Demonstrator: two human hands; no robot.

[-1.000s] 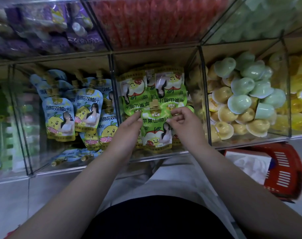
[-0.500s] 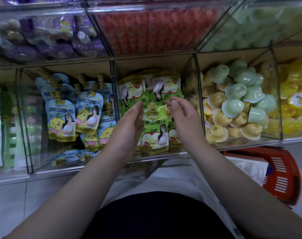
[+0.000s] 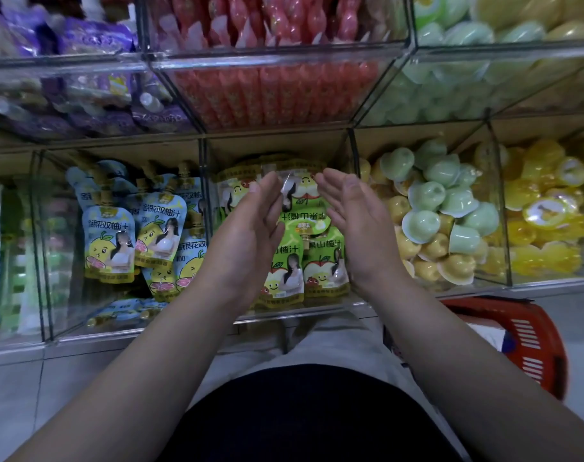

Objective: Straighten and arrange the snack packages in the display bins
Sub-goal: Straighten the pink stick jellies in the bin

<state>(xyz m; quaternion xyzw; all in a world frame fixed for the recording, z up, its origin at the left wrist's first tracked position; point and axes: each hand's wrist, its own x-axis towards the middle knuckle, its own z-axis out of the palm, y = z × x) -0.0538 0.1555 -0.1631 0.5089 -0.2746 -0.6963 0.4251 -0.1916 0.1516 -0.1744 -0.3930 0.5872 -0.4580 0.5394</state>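
Nearest the lens: two bare forearms extend over a dark top toward the lower tier of clear bins. Red basket on the floor at right, slotted plastic wall, something white inside; contents not identified.

Left hand and right hand: both flat, fingers straight and close together, palms facing each other, holding nothing. They bracket the green pouches lying in the middle bin. Contact with the packs cannot be confirmed from this angle.

Judgement: the palms are set as two paddles to square the stack from its sides. Flat hands suit limp film packs better than a pinch, which would crumple one and leave the rest askew.

Green pouches: glossy flexible film, spouted, cartoon apple print. The front row reads upright to the viewer. The rear pouches read upside down and overlap the front ones. Judgement: these may want turning to match.

Left neighbour: blue pouches, same form with gold caps, fanned unevenly, a few lying flat at the bin's front.

Right neighbour: jelly cups, small rigid moulded domes in pale green and yellow, heaped loose. Yellow cups lie beyond them.

Upper tier, blurred: purple packs, red sticks in close rows, pale green cups.
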